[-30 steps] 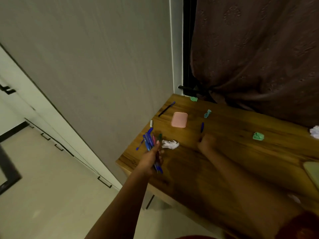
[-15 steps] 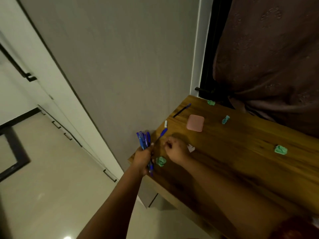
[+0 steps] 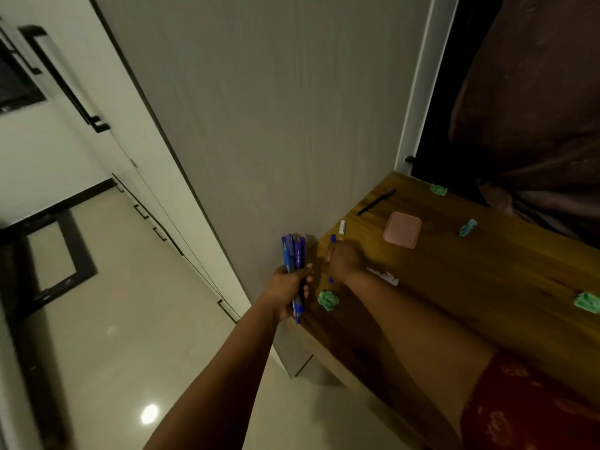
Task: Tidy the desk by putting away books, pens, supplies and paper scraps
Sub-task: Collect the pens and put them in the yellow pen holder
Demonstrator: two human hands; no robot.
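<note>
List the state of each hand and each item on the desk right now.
Left hand: grips bundle of blue pens.
Right hand: pinches single blue pen.
Black pen: lying loose.
Pink square pad: flat.
Green paper scrap: crumpled.

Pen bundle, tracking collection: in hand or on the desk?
In hand: the left hand grips the pen bundle beside the desk edge.
</note>
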